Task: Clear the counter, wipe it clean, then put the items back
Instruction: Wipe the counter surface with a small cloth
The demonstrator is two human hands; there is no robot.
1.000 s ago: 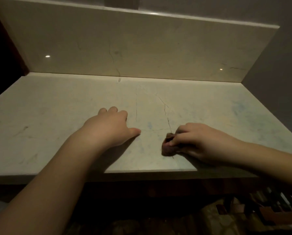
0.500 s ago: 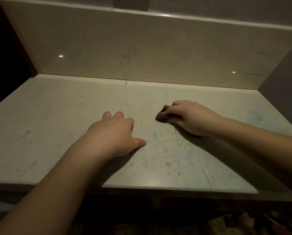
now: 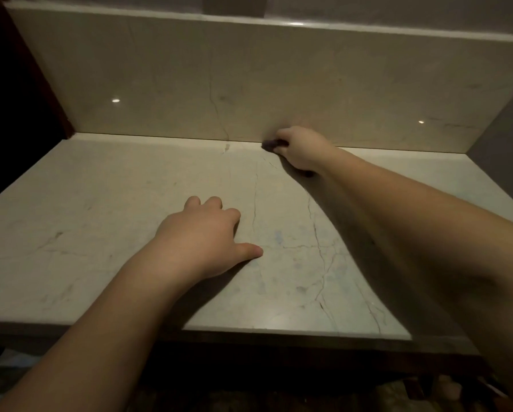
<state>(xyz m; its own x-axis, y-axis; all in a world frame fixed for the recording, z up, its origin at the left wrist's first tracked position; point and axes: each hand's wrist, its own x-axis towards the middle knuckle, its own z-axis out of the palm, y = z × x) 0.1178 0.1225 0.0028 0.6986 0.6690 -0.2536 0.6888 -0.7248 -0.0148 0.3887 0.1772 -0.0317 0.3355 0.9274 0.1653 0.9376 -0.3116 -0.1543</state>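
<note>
The right hand (image 3: 301,150) curls its fingers round a dark cloth (image 3: 269,144) at the counter's (image 3: 100,203) back edge — against the backsplash (image 3: 160,78). The left hand (image 3: 203,236) rests on the counter, fingers loosely bent, thumb out — holding nothing.

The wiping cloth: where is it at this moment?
In the head view, the small dark cloth is gripped in the right hand at the back of the counter, right where it meets the backsplash, far beyond the left hand.
</note>
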